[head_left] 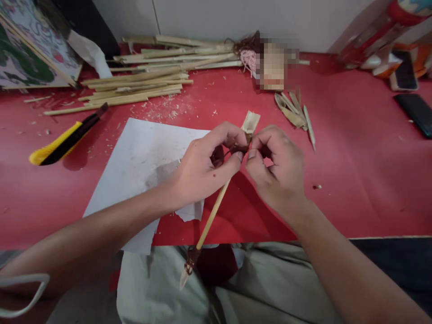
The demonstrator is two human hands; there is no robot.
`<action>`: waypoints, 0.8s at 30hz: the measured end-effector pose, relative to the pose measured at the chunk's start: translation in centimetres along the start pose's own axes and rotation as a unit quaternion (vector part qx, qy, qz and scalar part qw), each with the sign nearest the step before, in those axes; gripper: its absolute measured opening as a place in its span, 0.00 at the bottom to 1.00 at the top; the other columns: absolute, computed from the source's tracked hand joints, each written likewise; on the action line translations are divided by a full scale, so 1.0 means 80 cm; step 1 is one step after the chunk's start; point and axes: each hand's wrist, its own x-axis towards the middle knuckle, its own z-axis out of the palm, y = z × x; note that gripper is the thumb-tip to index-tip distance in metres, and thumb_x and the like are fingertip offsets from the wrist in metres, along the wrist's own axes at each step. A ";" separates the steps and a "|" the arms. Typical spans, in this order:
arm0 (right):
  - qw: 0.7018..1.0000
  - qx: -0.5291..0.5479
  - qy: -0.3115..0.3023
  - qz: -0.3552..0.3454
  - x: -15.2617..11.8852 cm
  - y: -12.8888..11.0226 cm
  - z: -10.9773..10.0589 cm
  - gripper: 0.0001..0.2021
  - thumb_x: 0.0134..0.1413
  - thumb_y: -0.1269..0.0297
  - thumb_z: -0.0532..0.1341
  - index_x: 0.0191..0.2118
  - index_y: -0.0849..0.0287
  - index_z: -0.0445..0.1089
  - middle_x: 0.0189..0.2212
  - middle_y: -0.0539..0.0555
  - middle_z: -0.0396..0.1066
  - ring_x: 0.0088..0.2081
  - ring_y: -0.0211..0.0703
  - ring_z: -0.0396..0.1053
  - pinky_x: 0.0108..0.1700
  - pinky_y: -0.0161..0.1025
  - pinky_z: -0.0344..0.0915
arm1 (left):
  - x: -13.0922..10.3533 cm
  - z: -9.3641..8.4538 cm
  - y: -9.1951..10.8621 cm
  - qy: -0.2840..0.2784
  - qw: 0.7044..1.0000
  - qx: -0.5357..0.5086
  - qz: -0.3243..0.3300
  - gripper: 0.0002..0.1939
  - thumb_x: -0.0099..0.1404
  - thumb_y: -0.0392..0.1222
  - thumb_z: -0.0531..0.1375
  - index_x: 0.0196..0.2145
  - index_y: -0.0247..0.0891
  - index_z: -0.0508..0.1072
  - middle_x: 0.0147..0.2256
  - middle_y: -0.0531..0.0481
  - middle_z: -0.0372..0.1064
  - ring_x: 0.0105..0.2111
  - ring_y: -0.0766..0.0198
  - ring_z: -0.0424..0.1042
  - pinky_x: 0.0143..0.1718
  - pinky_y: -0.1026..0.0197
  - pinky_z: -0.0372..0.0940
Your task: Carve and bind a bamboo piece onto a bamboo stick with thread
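A thin pale bamboo stick (213,215) slants down toward my lap, with brown binding and a pointed pale tip at its lower end. My left hand (211,164) is closed around its upper part, where brown cord is wrapped below a flat pale husk piece (251,121). Close beside it, my right hand (278,168) pinches at the brown cord near the binding, thumb against forefinger. The fingers partly hide the wrapped section.
White paper (135,157) lies on the red table (354,180). A yellow and black cutter (64,141) is at the left. Bamboo sticks (135,87) lie at the back, husk pieces (292,110) right of centre, and phones (416,112) at the far right.
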 end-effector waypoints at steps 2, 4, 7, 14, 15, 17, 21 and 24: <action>1.000 0.007 -0.012 0.003 0.001 0.001 0.000 0.08 0.56 0.73 0.60 0.32 0.52 0.62 0.29 0.48 0.67 0.27 0.39 0.64 0.29 0.39 0.61 | 0.000 0.000 -0.002 0.001 1.000 0.001 -0.003 0.09 0.66 0.32 0.59 0.42 0.43 0.70 0.38 0.53 0.72 0.31 0.69 0.70 0.29 0.63 0.64; 0.999 0.015 -0.027 0.012 0.001 0.003 0.000 0.08 0.57 0.73 0.60 0.32 0.53 0.62 0.28 0.48 0.68 0.27 0.38 0.64 0.28 0.39 0.61 | 0.001 0.000 -0.005 0.001 1.000 0.006 -0.008 0.10 0.66 0.32 0.59 0.43 0.44 0.70 0.37 0.53 0.72 0.30 0.69 0.69 0.28 0.63 0.63; 0.999 0.024 -0.036 0.021 0.002 0.006 0.001 0.08 0.57 0.73 0.60 0.31 0.53 0.63 0.28 0.48 0.68 0.26 0.38 0.63 0.27 0.39 0.61 | 0.002 0.000 -0.009 -0.002 1.000 0.012 -0.012 0.10 0.65 0.32 0.59 0.43 0.44 0.71 0.36 0.53 0.72 0.29 0.69 0.69 0.28 0.63 0.62; 0.999 0.030 -0.009 0.038 0.001 0.010 -0.002 0.09 0.56 0.75 0.60 0.32 0.53 0.65 0.28 0.48 0.68 0.27 0.38 0.64 0.28 0.39 0.62 | 0.002 0.000 -0.009 0.000 1.000 0.012 -0.009 0.09 0.65 0.32 0.59 0.42 0.43 0.71 0.36 0.54 0.72 0.27 0.71 0.65 0.27 0.63 0.61; 0.998 0.032 -0.002 0.046 0.001 0.010 -0.003 0.08 0.56 0.75 0.60 0.32 0.53 0.65 0.28 0.48 0.68 0.27 0.39 0.65 0.29 0.40 0.63 | 0.002 0.000 -0.009 0.001 1.000 0.009 -0.008 0.09 0.65 0.33 0.59 0.42 0.43 0.71 0.36 0.53 0.72 0.27 0.71 0.65 0.27 0.63 0.62; 0.998 0.040 0.013 0.052 0.000 0.010 -0.005 0.08 0.58 0.74 0.60 0.34 0.52 0.66 0.29 0.48 0.68 0.27 0.39 0.65 0.30 0.40 0.64 | 0.003 0.000 -0.010 0.004 1.000 0.001 -0.008 0.09 0.66 0.33 0.59 0.42 0.43 0.71 0.36 0.53 0.72 0.27 0.71 0.65 0.27 0.63 0.62; 0.999 0.026 0.024 0.028 0.000 0.002 -0.005 0.06 0.60 0.72 0.61 0.34 0.52 0.69 0.30 0.49 0.69 0.27 0.39 0.64 0.29 0.41 0.64 | 0.003 0.000 -0.011 0.010 1.000 -0.010 -0.009 0.08 0.66 0.32 0.59 0.42 0.42 0.70 0.36 0.53 0.72 0.27 0.71 0.66 0.28 0.63 0.62; 1.000 0.007 0.023 -0.010 -0.001 -0.004 -0.003 0.06 0.59 0.72 0.63 0.35 0.52 0.72 0.30 0.50 0.70 0.27 0.39 0.65 0.29 0.41 0.64 | 0.003 0.001 -0.010 0.013 1.000 -0.010 -0.010 0.08 0.66 0.32 0.59 0.41 0.43 0.70 0.37 0.53 0.72 0.28 0.71 0.66 0.28 0.63 0.63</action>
